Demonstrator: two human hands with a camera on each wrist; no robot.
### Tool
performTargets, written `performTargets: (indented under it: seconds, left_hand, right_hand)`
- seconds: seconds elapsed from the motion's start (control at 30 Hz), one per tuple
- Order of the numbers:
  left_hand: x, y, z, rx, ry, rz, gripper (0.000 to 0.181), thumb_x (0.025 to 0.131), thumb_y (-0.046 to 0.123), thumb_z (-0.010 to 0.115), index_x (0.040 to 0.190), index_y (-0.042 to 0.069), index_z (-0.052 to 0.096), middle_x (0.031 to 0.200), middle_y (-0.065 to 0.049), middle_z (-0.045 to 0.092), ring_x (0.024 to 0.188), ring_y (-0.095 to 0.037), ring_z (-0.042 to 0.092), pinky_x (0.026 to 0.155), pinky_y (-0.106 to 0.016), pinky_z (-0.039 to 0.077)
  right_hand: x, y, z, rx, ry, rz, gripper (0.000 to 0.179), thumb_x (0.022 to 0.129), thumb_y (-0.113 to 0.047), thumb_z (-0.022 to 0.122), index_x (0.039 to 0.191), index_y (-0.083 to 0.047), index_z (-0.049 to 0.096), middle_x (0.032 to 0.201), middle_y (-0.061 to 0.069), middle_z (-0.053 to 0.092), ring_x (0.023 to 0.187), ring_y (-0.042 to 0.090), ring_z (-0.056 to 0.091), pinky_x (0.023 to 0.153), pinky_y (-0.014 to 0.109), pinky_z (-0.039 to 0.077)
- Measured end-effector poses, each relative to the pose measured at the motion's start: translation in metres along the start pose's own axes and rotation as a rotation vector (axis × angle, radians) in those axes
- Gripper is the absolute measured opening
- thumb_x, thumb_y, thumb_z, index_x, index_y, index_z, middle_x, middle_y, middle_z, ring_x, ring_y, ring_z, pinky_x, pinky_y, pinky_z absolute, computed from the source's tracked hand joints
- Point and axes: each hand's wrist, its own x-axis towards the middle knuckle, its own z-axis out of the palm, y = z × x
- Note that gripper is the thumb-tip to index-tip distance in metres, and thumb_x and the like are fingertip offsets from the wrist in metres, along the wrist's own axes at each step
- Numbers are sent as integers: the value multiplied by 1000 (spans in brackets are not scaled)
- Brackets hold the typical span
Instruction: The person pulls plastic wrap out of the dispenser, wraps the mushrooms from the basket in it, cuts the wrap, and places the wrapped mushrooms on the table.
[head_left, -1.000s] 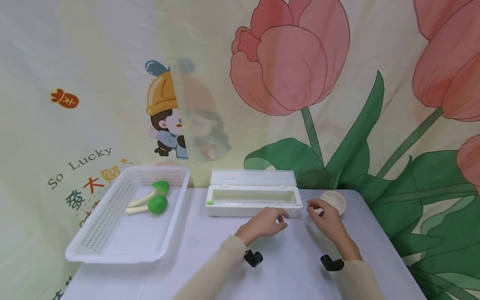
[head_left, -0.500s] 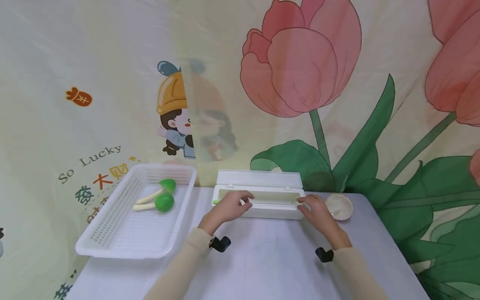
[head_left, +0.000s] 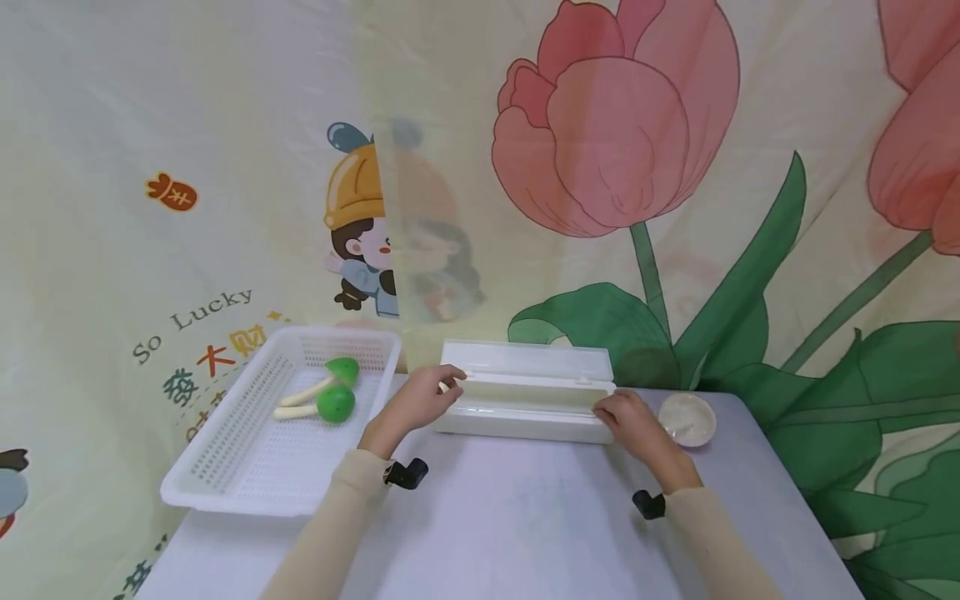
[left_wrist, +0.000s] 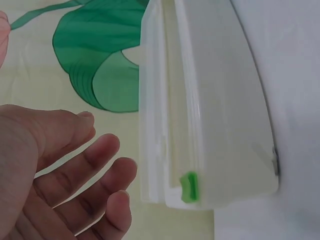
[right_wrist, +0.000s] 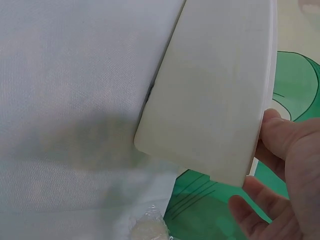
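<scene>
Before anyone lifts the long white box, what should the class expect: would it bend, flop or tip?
The white box probably stays stiff, as its walls look straight and smooth. Its raised lid may swing, since it seems hinged along the back edge. Pushed, the box would likely slide rather than tip, being long and low.

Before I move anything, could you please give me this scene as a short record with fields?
Lidded box: long, white, on the table, lid raised
Left hand: fingers loosely bent, near box's left end, holding nothing
Right hand: at box's right end; grip unclear
Perforated basket: white, left of box
Contents: two green-headed items, cream handles
Bowl: pale, right of box
</scene>
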Motion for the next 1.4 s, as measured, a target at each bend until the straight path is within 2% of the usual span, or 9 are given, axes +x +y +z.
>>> performTargets:
  seconds: [0.1, 0.2, 0.37, 0.53, 0.77, 0.93, 1.07, 1.23, 1.4]
  left_hand:
    - [1, -5, -1, 22, 11, -8, 26, 98, 11, 67, 123, 3, 71, 102, -9, 75, 83, -19, 66, 79, -39, 57]
    - [2, -10, 2, 61, -3, -34, 27, 96, 10, 69, 122, 2, 71, 107, -11, 75, 95, -26, 69, 87, -43, 57]
    - [3, -22, 13, 157, -40, -38, 30, 92, 9, 75, 121, 1, 72, 116, -15, 73, 110, -31, 68, 96, -45, 55]
    - [9, -31, 26, 219, -61, -31, 29, 91, 13, 77, 118, 3, 74, 115, -13, 72, 110, -30, 66, 97, -44, 55]
    - [14, -35, 38, 241, -64, -40, 22, 92, 19, 78, 112, 9, 78, 110, -6, 75, 110, -27, 66, 97, -44, 54]
    - [15, -29, 37, 304, -37, -3, 7, 90, 19, 80, 96, 15, 80, 100, 1, 77, 99, -23, 70, 88, -44, 55]
    - [15, -27, 34, 342, -36, -7, 6, 90, 22, 80, 89, 16, 80, 91, 5, 77, 89, -18, 70, 82, -40, 56]
    - [17, -27, 35, 348, -46, 4, 7, 94, 19, 76, 94, 15, 81, 92, 3, 77, 91, -18, 71, 85, -39, 57]
    - [19, -28, 38, 433, -59, 26, 8, 96, 18, 72, 94, 14, 78, 91, 1, 76, 88, -19, 70, 81, -40, 57]
  right_hand:
    - [1, 0, -1, -6, -9, 29, 15, 100, -10, 65, 104, -1, 76, 102, 14, 75, 125, 48, 56, 105, 62, 47]
    - [0, 0, 1, -16, 0, 33, 14, 101, -9, 64, 103, 0, 75, 104, 15, 74, 124, 47, 56, 105, 61, 47]
    - [0, 1, 6, -17, 82, -18, 9, 100, -4, 64, 99, 1, 72, 99, 16, 73, 113, 45, 60, 98, 58, 52]
    - [3, 3, 10, -45, 187, -55, 8, 98, -2, 66, 91, 1, 70, 89, 17, 72, 96, 41, 66, 93, 57, 53]
    - [7, 3, 11, -48, 176, -20, 9, 99, -3, 65, 94, 3, 69, 93, 18, 73, 94, 38, 66, 98, 58, 49]
    - [10, 3, 12, -30, 173, -7, 10, 100, -4, 64, 96, 4, 69, 93, 18, 73, 95, 37, 66, 100, 58, 48]
    - [11, 2, 12, -16, 160, 2, 11, 100, -5, 64, 98, 4, 70, 94, 18, 73, 97, 38, 66, 101, 59, 47]
    - [9, 3, 14, -3, 188, -1, 11, 100, -4, 64, 98, 4, 71, 94, 19, 73, 96, 38, 66, 101, 59, 47]
    - [8, 6, 18, -9, 265, -87, 7, 96, 0, 67, 92, 5, 70, 87, 19, 72, 85, 37, 68, 96, 59, 47]
